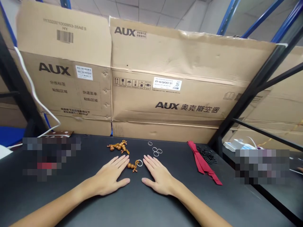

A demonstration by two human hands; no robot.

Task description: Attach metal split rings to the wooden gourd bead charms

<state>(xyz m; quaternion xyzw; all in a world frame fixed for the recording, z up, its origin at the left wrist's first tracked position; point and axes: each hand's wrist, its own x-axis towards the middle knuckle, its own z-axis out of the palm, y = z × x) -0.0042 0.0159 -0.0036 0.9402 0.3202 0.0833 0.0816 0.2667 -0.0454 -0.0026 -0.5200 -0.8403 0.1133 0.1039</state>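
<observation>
The left hand (109,176) and the right hand (161,177) are laid palm-down on the black surface (139,206), nothing grasped. Between them is set a gourd charm (130,165), probably light, hard and smooth, best pinched by its metal ring (142,163). Beyond, beaded charms (119,146) and loose rings (157,152) are laid. By the printed cardboard (163,97) behind, no contents are shown.

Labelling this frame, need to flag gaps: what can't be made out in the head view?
All head view:
- Under the left hand and right hand: palms down, hiding anything beneath.
- Beaded charms beyond the left hand: small, overlapping; count unclear.
- Black loops by the red strap: tangled, dark on dark; count unclear.
- Left patch and right patch: pixelated, contents hidden.
- Forearms: cut off by bottom edge.
</observation>
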